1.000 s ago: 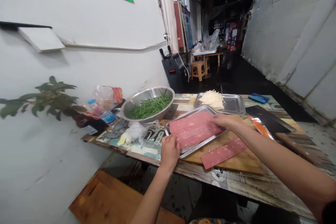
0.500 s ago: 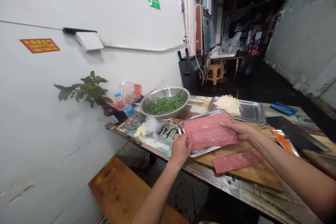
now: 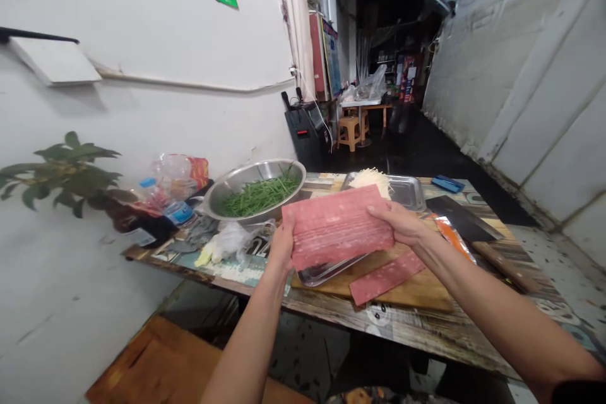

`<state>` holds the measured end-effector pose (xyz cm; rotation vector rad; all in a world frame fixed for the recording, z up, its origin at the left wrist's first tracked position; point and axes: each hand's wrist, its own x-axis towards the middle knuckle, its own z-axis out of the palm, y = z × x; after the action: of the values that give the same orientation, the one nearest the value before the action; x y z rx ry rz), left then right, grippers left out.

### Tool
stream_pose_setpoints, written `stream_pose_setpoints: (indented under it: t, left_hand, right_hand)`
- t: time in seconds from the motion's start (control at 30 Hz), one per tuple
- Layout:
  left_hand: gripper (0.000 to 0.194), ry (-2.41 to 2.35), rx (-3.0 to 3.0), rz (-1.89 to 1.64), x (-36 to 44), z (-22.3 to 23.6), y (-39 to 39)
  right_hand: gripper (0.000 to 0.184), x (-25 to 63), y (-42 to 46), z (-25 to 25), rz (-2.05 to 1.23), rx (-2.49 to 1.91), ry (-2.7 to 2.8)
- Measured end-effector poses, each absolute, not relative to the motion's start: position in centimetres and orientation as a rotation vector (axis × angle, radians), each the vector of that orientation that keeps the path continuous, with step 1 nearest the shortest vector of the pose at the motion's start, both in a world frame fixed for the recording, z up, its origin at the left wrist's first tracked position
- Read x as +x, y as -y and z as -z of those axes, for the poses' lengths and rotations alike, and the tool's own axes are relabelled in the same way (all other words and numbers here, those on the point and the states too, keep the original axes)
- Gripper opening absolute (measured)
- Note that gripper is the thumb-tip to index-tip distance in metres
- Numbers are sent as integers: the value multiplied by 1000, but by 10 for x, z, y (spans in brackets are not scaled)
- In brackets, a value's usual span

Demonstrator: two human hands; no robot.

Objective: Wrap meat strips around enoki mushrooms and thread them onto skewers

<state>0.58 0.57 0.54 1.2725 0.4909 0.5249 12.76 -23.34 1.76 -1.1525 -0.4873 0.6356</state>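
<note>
Between my two hands is a stack of pink luncheon meat slices [image 3: 338,225], fanned in thin layers and tilted toward me. My left hand [image 3: 282,245] grips its left end, the thumb on the front. At the right end my right hand [image 3: 395,219] closes on it, thumb on top. Below the stack a metal tray [image 3: 322,273] shows only its near rim; the rest is hidden. One loose strip of the same meat [image 3: 386,278] lies on the wooden cutting board [image 3: 421,293].
A steel bowl of cut green stalks [image 3: 258,192] stands behind left. Enoki mushrooms [image 3: 372,178] lie on a second tray [image 3: 409,192]. A cleaver [image 3: 461,218] and orange packet [image 3: 452,237] are at right. Plastic bags [image 3: 231,240], a bottle [image 3: 177,208] and a plant [image 3: 71,167] are left.
Both hands have raised the meat stack off the metal tray, tilting it toward me. My view has swung to the right. The loose strip stays on the board.
</note>
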Motion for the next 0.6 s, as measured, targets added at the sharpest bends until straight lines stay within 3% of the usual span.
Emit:
stream_pose_setpoints:
  t: [0.13, 0.43, 0.6]
  left_hand:
    - [43, -370, 1078, -353, 4, -17, 1]
    - [51, -387, 1166, -545, 2, -14, 14]
    - [48, -320, 1090, -471, -1, -20, 15]
  right_hand:
    - [44, 126, 240, -27, -638, -1155, 498]
    - [42, 122, 241, -25, -558, -1197, 451]
    - [42, 128, 242, -23, -628, -1188, 478]
